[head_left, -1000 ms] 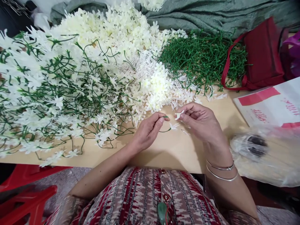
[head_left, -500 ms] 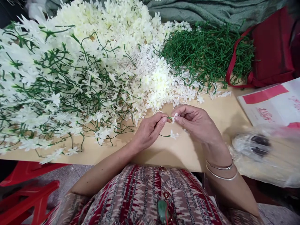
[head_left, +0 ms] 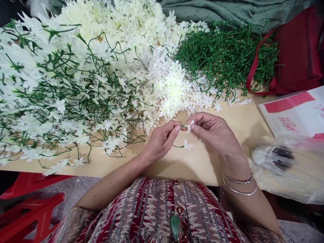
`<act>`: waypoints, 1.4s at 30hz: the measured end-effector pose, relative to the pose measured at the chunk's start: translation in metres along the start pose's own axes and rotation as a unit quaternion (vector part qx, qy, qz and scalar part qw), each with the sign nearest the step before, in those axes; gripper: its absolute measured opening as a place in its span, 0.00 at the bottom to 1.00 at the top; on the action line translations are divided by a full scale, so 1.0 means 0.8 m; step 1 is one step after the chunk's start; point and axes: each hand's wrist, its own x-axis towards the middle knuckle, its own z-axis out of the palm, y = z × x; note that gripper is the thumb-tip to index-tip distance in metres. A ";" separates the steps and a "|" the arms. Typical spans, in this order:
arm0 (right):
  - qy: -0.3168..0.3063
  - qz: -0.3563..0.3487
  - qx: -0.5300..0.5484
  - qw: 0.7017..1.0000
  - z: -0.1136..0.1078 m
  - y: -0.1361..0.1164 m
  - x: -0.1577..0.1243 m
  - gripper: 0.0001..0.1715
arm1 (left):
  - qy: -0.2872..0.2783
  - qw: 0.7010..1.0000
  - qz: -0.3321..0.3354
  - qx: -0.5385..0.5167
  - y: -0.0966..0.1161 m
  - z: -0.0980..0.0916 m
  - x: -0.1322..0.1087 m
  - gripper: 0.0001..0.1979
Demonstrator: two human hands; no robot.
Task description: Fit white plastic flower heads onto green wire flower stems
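My left hand [head_left: 163, 140] pinches a short green artificial stem [head_left: 183, 126] between thumb and forefinger. At the stem's tip, my right hand [head_left: 215, 133] has thumb and fingers closed on a small white artificial flower [head_left: 190, 126]. The two meet between my fingertips, low over the table. Just below, a finished-looking white flower on a curved green stem [head_left: 186, 145] hangs or lies under my hands; I cannot tell which. A loose white stamen piece [head_left: 201, 141] shows beside my right fingers, partly hidden.
Stemmed white flowers [head_left: 76, 94] heap up at left. Loose blossoms [head_left: 174, 84] lie in the middle and a green stem pile [head_left: 225, 57] at back right. On the right are a red bag [head_left: 296, 50], a printed packet [head_left: 286, 118] and a clear plastic bag [head_left: 298, 168]. Red stools [head_left: 37, 212] stand lower left.
Both hands stay almost where they were. A little more green stem shows between the fingertips, and the flower has tilted slightly. The view has shifted a touch.
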 end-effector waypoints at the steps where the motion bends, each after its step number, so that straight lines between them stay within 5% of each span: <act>1: 0.003 0.001 0.006 1.000 0.000 0.000 0.000 0.14 | 0.000 1.000 -0.004 -0.001 0.000 0.000 0.000 0.13; 17: 0.002 0.021 0.055 0.998 0.000 -0.003 -0.001 0.13 | -0.001 1.000 -0.018 -0.010 0.003 0.001 0.000 0.14; 42: 0.028 0.012 -0.045 0.999 0.014 -0.003 -0.007 0.06 | -0.018 0.994 0.040 0.101 -0.009 0.007 -0.003 0.15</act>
